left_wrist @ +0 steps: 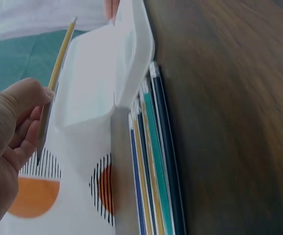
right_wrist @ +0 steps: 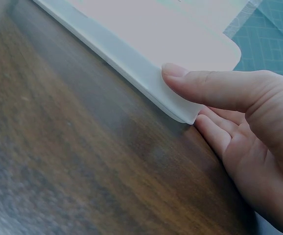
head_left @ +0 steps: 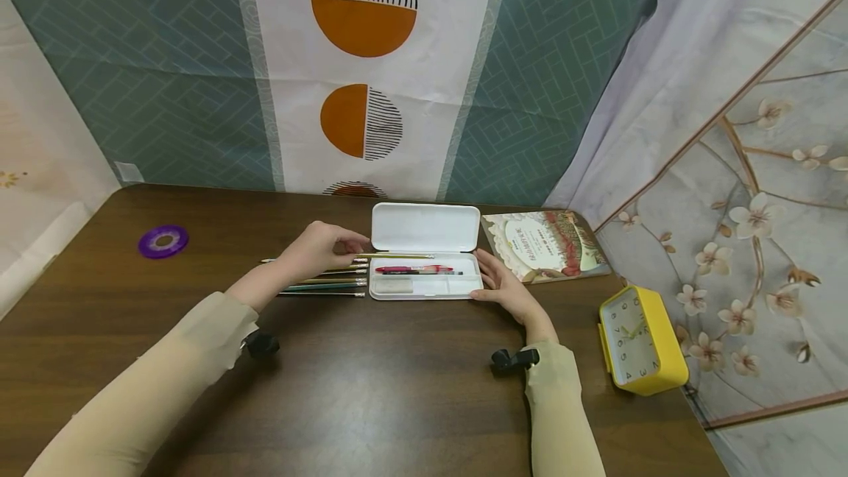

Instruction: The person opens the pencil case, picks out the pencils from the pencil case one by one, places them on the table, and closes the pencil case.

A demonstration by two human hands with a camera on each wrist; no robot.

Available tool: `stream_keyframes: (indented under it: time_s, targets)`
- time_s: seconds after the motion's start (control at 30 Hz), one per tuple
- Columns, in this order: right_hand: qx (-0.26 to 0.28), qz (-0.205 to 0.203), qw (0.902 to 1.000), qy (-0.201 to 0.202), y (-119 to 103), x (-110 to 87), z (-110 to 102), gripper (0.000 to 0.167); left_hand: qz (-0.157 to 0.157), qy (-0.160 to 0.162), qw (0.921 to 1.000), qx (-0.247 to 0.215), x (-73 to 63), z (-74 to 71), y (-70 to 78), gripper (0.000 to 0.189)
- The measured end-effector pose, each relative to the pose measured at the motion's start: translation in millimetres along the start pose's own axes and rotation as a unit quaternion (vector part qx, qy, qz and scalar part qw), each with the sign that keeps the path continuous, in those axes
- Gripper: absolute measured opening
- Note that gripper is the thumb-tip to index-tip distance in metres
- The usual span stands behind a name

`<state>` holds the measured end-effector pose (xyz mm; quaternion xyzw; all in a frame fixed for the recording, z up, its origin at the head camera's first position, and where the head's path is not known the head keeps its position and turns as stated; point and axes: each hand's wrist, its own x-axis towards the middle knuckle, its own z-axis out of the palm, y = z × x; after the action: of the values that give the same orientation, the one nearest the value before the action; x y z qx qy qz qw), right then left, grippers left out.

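My left hand [head_left: 311, 250] pinches a yellow pencil [left_wrist: 59, 58] between thumb and fingers, its eraser end reaching over the open white pencil case [head_left: 425, 227]. In the case's tray lie a red pen [head_left: 412, 269] and a pale block [head_left: 394, 285]. The lid stands raised at the back. My right hand [head_left: 506, 291] holds the case's right end, thumb on the edge and fingers beside it. Left of the case, several pencils [left_wrist: 162, 156] in dark, yellow and green lie side by side on the table, partly hidden by my left hand in the head view.
A purple ring-shaped roll [head_left: 163, 241] lies at the far left of the brown table [head_left: 411, 389]. Behind my right hand is a printed booklet [head_left: 546, 245]. A yellow alarm clock [head_left: 642, 341] stands at the right edge. Patterned cloth [head_left: 371, 72] hangs behind the table.
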<state>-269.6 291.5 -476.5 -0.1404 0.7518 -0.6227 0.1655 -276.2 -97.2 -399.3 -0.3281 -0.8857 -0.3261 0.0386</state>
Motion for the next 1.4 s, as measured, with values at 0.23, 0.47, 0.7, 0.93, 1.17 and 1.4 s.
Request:
stream_keyframes:
  time_s: [0.23, 0.47, 0.7, 0.93, 1.17, 1.4]
  targets:
    - [-0.001, 0.002, 1.0000, 0.004, 0.1, 0.4, -1.9, 0.094, 0.014, 0.015, 0.9995, 0.023, -25.1, -9.1, -11.8, 0.027]
    - [0.002, -0.007, 1.0000, -0.001, 2.5, 1.7, -2.7, 0.092, 0.007, 0.015, 0.9994, 0.032, -47.3, -10.7, -24.8, 0.028]
    - [0.000, -0.007, 1.0000, 0.000, 2.1, 0.7, -3.1, 0.093, -0.013, -0.001, 0.9997, 0.022, -65.8, -15.6, -35.6, 0.030]
    - [-0.001, -0.007, 1.0000, 0.000, 2.5, 0.7, -1.9, 0.093, -0.021, -0.011, 0.9997, 0.010, -80.1, -19.6, -44.5, 0.030]
    - [0.004, -0.007, 1.0000, -0.001, 3.9, 1.9, -1.2, 0.093, -0.028, -0.025, 0.9993, 0.004, -92.4, -23.1, -51.3, 0.029]
    - [0.001, -0.005, 1.0000, 0.000, 4.5, 1.8, -2.1, 0.093, -0.024, -0.018, 0.9995, 0.005, -99.3, -21.8, -59.1, 0.028]
